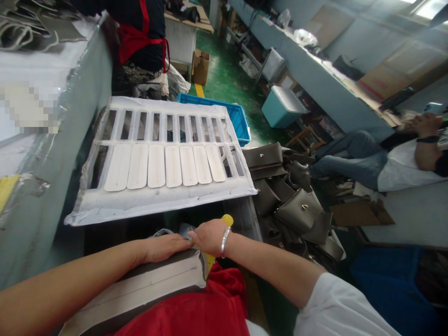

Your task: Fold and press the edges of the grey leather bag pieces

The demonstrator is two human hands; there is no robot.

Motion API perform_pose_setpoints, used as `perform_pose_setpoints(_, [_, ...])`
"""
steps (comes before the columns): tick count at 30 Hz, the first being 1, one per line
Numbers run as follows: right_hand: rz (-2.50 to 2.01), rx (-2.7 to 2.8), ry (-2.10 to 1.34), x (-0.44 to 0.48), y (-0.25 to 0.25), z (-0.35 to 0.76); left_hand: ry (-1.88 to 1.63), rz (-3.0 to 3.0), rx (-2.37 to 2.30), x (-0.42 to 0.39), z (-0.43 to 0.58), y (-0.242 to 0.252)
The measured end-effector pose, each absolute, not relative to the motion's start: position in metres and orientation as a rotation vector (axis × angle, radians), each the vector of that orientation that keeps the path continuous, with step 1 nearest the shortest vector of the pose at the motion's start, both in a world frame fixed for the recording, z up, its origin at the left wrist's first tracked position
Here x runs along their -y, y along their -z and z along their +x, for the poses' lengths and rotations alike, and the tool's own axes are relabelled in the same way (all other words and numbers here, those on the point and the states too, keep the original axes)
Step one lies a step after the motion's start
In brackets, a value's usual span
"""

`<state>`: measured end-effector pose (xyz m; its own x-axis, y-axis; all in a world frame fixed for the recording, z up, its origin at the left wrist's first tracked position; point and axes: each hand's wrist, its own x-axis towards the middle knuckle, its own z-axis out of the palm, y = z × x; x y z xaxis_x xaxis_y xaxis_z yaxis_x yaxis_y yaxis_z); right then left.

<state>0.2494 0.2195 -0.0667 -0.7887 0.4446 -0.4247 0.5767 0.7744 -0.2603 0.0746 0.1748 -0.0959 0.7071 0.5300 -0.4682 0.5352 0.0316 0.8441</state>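
Across my lap lies a dark grey-brown bag piece (150, 266) with a long cream-coloured panel (140, 284) along its near side. My left hand (164, 246) lies along its far upper edge, fingers pointing right and closed over it. At the right end of that edge, my right hand (210, 237) has its fingers curled in, close against the left fingertips; what lies inside them is partly hidden. Something yellow (227, 219) shows beyond and below the right hand, mostly covered. In front, several cream rounded strips (156, 165) lie side by side on a white slatted rack (157, 201).
Dark bags with metal clasps (303, 210) are heaped to the right of the rack. A blue crate (241, 123) stands behind it. At left is a bench (79, 88) with dark pieces. One person (143, 37) stands beyond; another (395, 161) sits at right.
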Motion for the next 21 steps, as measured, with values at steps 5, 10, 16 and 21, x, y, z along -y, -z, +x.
perform_pose_setpoints(5, [0.837,-2.623,0.554,-0.213,0.066,0.254,0.02,1.622,-0.884,-0.171,0.078,0.094])
perform_pose_setpoints(10, [0.866,-2.62,0.539,-0.208,0.065,0.26,0.073,1.575,-0.911,-0.171,0.085,0.083])
perform_pose_setpoints(16, [0.843,-2.613,0.569,-0.203,0.067,0.265,0.119,1.581,-0.921,-0.168,0.093,0.078])
perform_pose_setpoints(21, [0.848,-2.616,0.576,-0.198,0.069,0.271,0.132,1.632,-0.94,-0.166,0.101,0.077])
